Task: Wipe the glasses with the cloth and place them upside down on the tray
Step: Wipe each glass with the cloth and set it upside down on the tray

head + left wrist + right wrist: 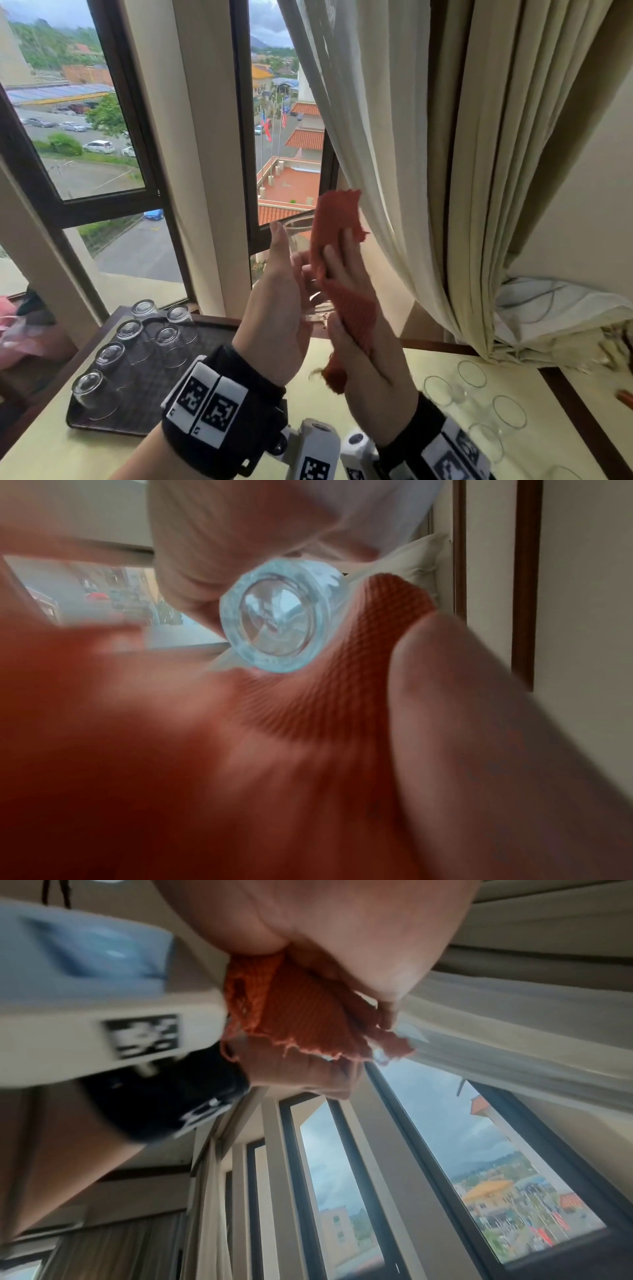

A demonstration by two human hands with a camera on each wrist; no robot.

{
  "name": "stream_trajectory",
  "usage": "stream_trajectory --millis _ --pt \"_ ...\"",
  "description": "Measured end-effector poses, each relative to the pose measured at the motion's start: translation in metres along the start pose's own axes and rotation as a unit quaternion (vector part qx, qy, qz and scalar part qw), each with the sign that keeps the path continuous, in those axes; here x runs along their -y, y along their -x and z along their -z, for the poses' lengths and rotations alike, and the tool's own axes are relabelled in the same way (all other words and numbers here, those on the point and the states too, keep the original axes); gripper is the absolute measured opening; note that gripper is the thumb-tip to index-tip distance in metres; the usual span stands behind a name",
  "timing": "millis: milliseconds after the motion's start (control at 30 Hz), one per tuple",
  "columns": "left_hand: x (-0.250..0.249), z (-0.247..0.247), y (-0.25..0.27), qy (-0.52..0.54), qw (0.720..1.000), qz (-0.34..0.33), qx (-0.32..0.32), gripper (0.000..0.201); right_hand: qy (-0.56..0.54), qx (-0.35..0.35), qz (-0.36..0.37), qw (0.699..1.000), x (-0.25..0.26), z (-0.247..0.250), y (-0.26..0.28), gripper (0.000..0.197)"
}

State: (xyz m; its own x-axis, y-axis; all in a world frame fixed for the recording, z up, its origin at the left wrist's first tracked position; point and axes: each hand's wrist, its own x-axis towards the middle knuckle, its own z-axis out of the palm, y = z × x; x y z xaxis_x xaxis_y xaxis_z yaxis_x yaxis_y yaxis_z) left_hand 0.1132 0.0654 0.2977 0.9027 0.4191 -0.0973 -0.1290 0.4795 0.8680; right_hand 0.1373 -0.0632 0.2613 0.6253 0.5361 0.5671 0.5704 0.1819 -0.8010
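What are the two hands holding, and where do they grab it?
The left hand grips a clear glass round its side, base toward the wrist. The right hand presses an orange cloth against the glass, gripping the cloth along its middle.

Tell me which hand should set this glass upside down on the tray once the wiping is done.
Left, probably. The left hand already holds the glass, and the tray lies on that side. The right hand is busy pressing the orange cloth against the glass.
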Motion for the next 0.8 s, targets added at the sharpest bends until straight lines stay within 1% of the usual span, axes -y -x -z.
stream_trajectory --millis 67,100,167,200,233,300,333,400,433,467,533,600,667,733,800 --pt "-0.007 0.006 -0.002 -0.011 1.0 -0.001 0.02 0.1 0.044 0.033 0.034 0.998 -0.007 -0.005 0.021 0.057" --pt "-0.008 0.011 -0.004 -0.025 0.999 -0.004 0.032 0.105 0.05 0.041 0.036 0.997 -0.011 -0.007 0.029 0.058" --pt "-0.011 0.014 -0.006 -0.066 0.997 -0.022 0.038 0.111 0.035 0.04 0.014 0.999 -0.018 -0.01 0.037 0.057" --pt "-0.01 0.015 -0.006 -0.078 0.996 -0.031 0.04 0.11 0.023 0.032 -0.002 0.999 -0.022 -0.009 0.036 0.056" --pt "-0.008 0.015 -0.006 -0.085 0.995 -0.04 0.043 0.103 0.01 0.026 -0.021 0.999 -0.025 -0.009 0.033 0.056" --pt "-0.005 0.013 -0.005 -0.089 0.993 -0.054 0.046 0.082 -0.013 0.011 -0.059 0.998 -0.025 -0.005 0.021 0.058" --pt "-0.004 0.011 -0.002 -0.091 0.993 -0.056 0.056 0.078 -0.026 -0.005 -0.078 0.997 -0.023 -0.002 0.014 0.058" --pt "-0.001 0.007 0.001 -0.089 0.992 -0.05 0.073 0.083 -0.061 -0.036 -0.116 0.991 -0.017 0.007 -0.001 0.055" --pt "0.001 0.005 0.002 -0.08 0.993 -0.047 0.069 0.082 -0.075 -0.044 -0.121 0.989 -0.014 0.01 -0.009 0.052" --pt "0.003 0.002 0.004 -0.071 0.994 -0.046 0.063 0.077 -0.072 -0.05 -0.112 0.99 -0.009 0.012 -0.014 0.051" --pt "0.007 -0.002 0.004 -0.063 0.996 -0.039 0.046 0.073 -0.036 -0.054 -0.057 0.996 -0.002 0.013 -0.019 0.052" --pt "0.007 -0.004 0.003 -0.05 0.997 -0.04 0.033 0.065 0.004 -0.029 0.009 1.0 0.0 0.01 -0.012 0.054" --pt "0.004 0.001 0.002 -0.025 0.999 -0.031 0.03 0.063 0.045 0.011 0.044 0.998 -0.005 0.003 0.005 0.057" --pt "0.0 0.008 0.0 -0.015 0.999 -0.015 0.029 0.066 0.054 0.035 0.045 0.997 -0.014 -0.003 0.027 0.058" --pt "0.0 0.015 -0.004 -0.037 0.999 -0.009 0.022 0.069 0.031 0.027 0.006 0.999 -0.023 -0.005 0.04 0.057"
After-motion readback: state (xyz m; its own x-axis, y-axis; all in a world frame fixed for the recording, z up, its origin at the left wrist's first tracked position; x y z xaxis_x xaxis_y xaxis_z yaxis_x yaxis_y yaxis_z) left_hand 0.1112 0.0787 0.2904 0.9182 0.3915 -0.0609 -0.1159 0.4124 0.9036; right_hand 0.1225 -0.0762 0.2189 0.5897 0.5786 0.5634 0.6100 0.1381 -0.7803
